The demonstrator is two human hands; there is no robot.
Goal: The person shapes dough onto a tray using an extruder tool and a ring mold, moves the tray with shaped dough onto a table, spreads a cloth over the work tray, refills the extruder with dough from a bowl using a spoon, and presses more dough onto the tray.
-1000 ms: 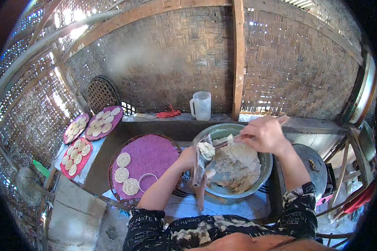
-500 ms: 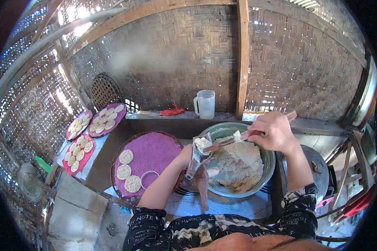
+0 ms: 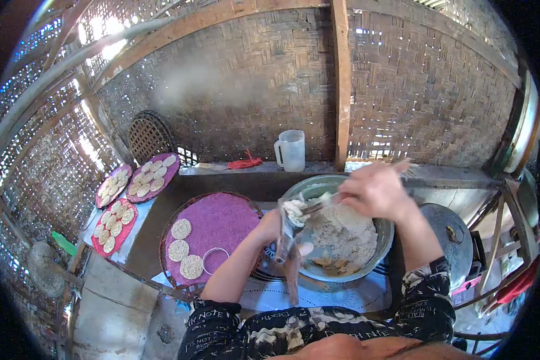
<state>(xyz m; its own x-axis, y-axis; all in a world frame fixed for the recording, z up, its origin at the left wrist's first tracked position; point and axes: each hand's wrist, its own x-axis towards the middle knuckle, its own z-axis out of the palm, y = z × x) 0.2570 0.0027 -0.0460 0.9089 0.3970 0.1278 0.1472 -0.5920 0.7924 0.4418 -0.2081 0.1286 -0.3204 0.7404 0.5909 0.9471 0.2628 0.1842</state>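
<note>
My left hand (image 3: 271, 227) is wrapped round a metal tube with a wooden handle (image 3: 287, 240), above the left rim of a large basin (image 3: 387, 243). Pale dough (image 3: 294, 210) sits at the tube's upper opening. My right hand (image 3: 375, 191) grips a flat wooden stick (image 3: 324, 205), whose far end touches the dough at the opening. Inside the basin lies a mass of pale dough (image 3: 348, 237). Left of my hands, a round tray with purple cloth (image 3: 216, 213) holds several dough discs (image 3: 191, 267) and a thin white ring (image 3: 215, 260).
Three smaller cloth-covered trays of discs (image 3: 153, 175) stand at the left. Behind the basin are a plastic jug (image 3: 291, 151) and a red bag (image 3: 244, 161) on the ledge. A round dark lid (image 3: 444, 240) is at the right, and a wooden post (image 3: 342, 84) rises behind.
The stick first lifted away from the tube's opening with a small lump of dough on it, then came back to the opening. My left hand kept its hold on the tube.
</note>
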